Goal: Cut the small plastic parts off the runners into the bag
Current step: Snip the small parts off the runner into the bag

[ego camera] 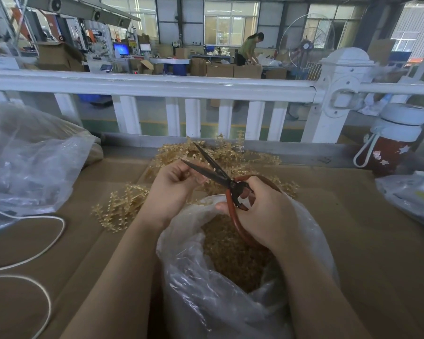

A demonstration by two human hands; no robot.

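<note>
My right hand (267, 214) grips the red handles of black-bladed scissors (213, 167), whose blades stand apart and point up and left. My left hand (171, 189) pinches a tan plastic runner (198, 159) between the blades, above the mouth of a clear plastic bag (189, 277). Cut tan parts (233, 255) fill the bag's bottom. A heap of tan runners (230, 155) lies behind the hands, and more runners (118, 206) lie to the left on the cardboard.
A large clear bag (30, 160) sits at the left, with a white cord (47, 241) looping over the cardboard-covered table (365, 241). A red bottle with a white lid (392, 140) stands at the right, near another plastic bag (411, 196). A white railing (157, 86) runs behind.
</note>
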